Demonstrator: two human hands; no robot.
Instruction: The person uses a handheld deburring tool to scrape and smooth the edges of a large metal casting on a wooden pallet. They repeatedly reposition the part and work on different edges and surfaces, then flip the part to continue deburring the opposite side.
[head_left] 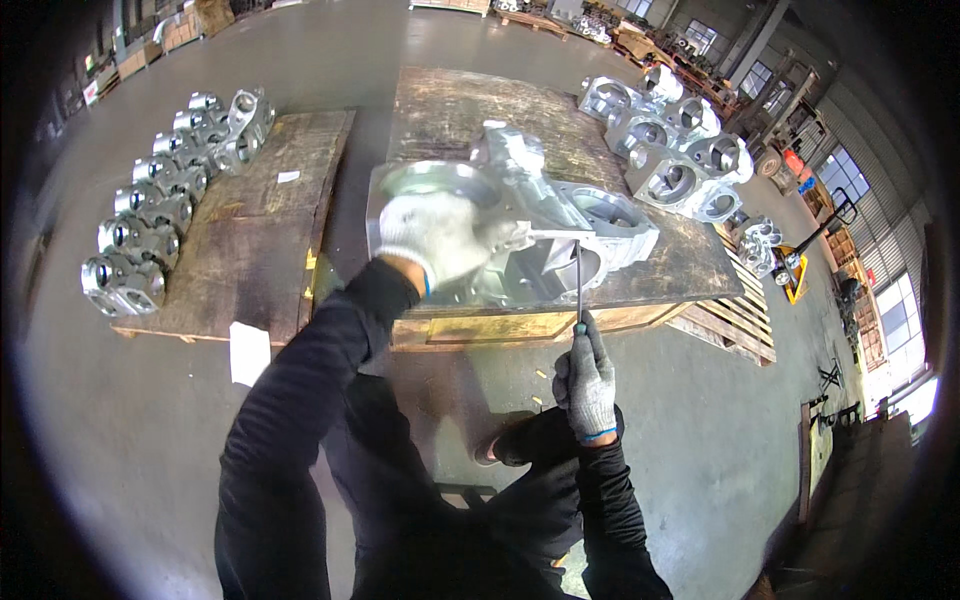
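Fingers point(594, 348) of the right hand point(587, 388), head view: gloved, curled closed round the handle of a thin-shafted hand tool point(579, 290), shaft pointing away, its end at the lower opening of a large bright metal casting point(530, 200); tip contact cannot be told. Casting sits on the near side of the middle wooden platform point(480, 90). Left hand point(435, 238) blurred, over the casting's left part, fingers toward its central rib; how far open, or whether gripping, cannot tell. Handling, my judgement: brace the casting firmly with the left, palm clear of the shaft's line; work the tip in light, controlled strokes, as a slip could score the metal. Containers: wooden boxes point(180, 32) far upper left, contents too small to make out. Smaller castings point(172, 210) line the left platform point(255, 230); others point(655, 155) cluster right, round bores facing up.
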